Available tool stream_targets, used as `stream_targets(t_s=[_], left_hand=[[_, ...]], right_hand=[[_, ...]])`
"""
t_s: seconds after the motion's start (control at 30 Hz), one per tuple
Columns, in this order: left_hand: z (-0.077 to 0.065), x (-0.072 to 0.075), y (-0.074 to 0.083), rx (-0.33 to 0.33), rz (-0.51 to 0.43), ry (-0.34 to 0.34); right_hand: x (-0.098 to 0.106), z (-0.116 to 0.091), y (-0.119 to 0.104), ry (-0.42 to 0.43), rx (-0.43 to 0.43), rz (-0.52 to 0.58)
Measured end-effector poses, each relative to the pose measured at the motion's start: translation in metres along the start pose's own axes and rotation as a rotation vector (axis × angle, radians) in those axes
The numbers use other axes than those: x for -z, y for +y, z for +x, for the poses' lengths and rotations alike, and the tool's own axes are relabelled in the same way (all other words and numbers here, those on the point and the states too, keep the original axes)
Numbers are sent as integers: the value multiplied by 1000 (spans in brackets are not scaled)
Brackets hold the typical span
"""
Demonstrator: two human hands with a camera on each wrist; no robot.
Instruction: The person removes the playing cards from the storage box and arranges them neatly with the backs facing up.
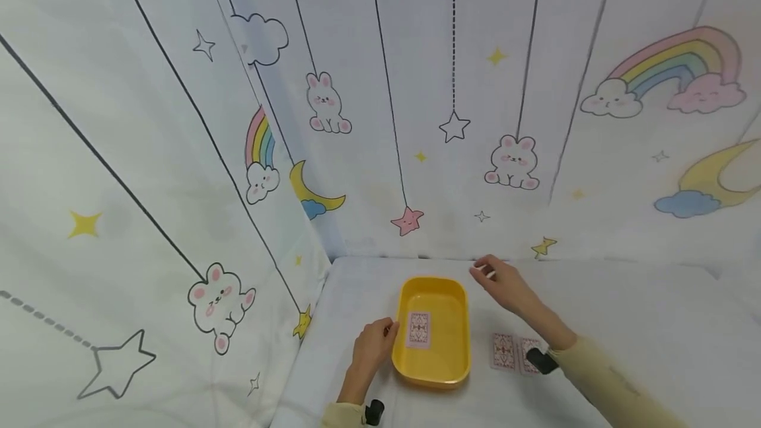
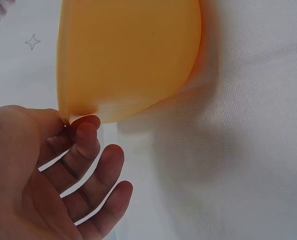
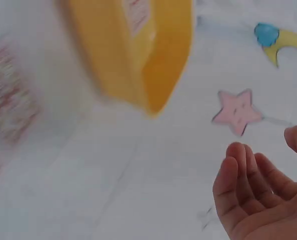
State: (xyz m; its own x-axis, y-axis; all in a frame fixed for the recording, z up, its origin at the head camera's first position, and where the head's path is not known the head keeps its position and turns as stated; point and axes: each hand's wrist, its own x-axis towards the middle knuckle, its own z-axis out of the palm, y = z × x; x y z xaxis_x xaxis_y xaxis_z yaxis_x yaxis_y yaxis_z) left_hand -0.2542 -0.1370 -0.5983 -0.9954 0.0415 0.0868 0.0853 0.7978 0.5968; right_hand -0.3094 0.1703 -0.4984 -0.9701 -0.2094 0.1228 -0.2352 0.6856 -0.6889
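A yellow plastic tray (image 1: 450,339) stands on the white-covered table. Its left side wall is pinched at the rim between thumb and fingertips of my left hand (image 1: 374,345); the left wrist view shows the pinch at the edge of the tray (image 2: 133,55), the other fingers loosely bent. Inside the tray, toward its left, lies a playing card (image 1: 419,329) with a red patterned back. My right hand (image 1: 505,288) is raised beyond the tray's far right corner, fingers bent, holding nothing; in the right wrist view the thumb of that hand (image 3: 263,205) stands apart from the fingers.
Two more cards lie side by side right of the tray: a left one (image 1: 503,351) and a right one (image 1: 526,349), partly covered by the right wrist's black camera (image 1: 542,361). White cloth walls (image 1: 416,170) with cartoon prints rise behind and at the left.
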Motion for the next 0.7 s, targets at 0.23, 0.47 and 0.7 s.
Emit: stream_targets(t_s=[0.23,0.47,0.7], left_hand=[[0,-1,-2,1,-6,2],[1,1,2,-7,-9,-7],[3,2,0,19,-1,-8]], right_hand=[[-66,39,-43,-312,73,-185],[-119,44,-40,-493,57,-452],[-140,37,-43,-529,54,-549]])
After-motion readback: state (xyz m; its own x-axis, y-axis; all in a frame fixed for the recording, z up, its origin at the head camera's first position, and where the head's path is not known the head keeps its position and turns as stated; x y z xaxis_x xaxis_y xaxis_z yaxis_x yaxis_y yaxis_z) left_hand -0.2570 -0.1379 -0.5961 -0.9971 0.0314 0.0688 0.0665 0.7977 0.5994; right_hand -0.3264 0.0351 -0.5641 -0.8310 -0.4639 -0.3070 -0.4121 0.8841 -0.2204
